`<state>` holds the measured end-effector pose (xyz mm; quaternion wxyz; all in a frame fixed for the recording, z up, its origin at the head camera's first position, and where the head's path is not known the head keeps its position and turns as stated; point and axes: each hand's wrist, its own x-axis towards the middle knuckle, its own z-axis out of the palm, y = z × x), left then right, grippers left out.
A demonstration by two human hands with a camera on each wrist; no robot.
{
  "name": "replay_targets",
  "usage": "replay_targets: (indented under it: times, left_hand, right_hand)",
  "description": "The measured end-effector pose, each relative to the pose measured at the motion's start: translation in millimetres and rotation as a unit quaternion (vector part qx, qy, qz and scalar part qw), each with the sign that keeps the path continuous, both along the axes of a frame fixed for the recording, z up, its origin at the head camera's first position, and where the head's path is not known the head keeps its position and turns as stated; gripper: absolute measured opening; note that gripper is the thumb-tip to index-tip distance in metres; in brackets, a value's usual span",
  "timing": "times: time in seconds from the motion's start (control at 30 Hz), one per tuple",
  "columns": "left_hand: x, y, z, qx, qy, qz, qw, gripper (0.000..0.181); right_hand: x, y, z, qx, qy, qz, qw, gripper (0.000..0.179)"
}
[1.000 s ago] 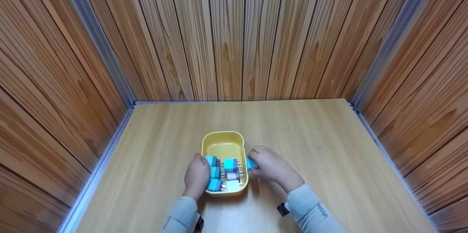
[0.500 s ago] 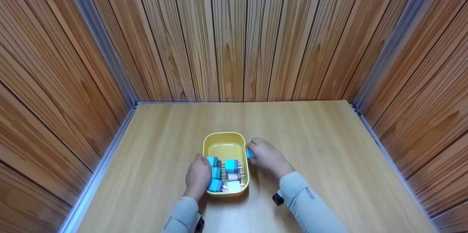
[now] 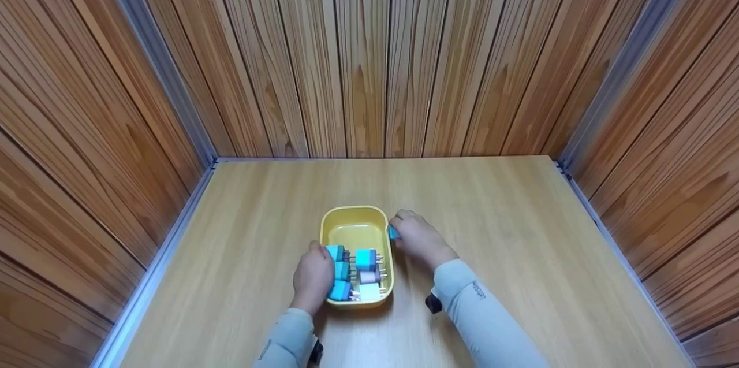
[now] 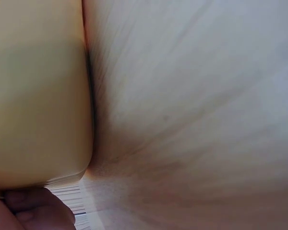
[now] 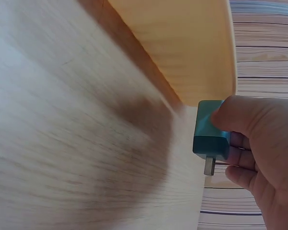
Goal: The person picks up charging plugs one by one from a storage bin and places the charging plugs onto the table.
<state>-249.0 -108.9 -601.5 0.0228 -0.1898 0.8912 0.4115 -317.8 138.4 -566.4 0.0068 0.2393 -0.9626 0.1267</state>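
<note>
A yellow plastic bin [image 3: 353, 218] sits on the table, its near part holding several plug chargers with metal prongs. On its left side is a column of teal chargers [image 3: 341, 271]. Across from them lie a blue charger [image 3: 365, 259], a pale lilac one [image 3: 368, 277] and a pale mint one [image 3: 369, 292]. My left hand [image 3: 313, 278] grips the bin's left wall; in the left wrist view its curled fingertips [image 4: 41, 211] show at the bin's edge. Just outside the right wall, my right hand [image 3: 421, 241] pinches a teal charger [image 5: 209, 124], prongs bare.
The light wood table [image 3: 491, 200] extends around the bin. Wood-plank panels [image 3: 364, 67] stand behind and on both sides, with grey metal strips [image 3: 167, 73] at the corners. A dark wrist device [image 3: 433, 303] is strapped at the right sleeve.
My right hand has moved away from me along the bin's right side, taking the teal charger with it. The left hand and the bin have stayed nearly in place.
</note>
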Motion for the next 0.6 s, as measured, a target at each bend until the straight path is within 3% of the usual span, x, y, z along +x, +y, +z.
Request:
replay_targets:
  times: [0.3,0.6]
  left_hand:
    - [0.9,0.4,1.4,0.004,-0.001,0.001,1.0000,0.045]
    - [-0.6,0.7,0.2,-0.024,0.001,-0.004,0.9997,0.041]
  right_hand:
    - [-7.1,-1,-6.4,0.002,-0.016,-0.010,0.9998,0.030]
    - [-11.4,-1,-12.8,0.019,0.018,0.007,0.9996,0.025]
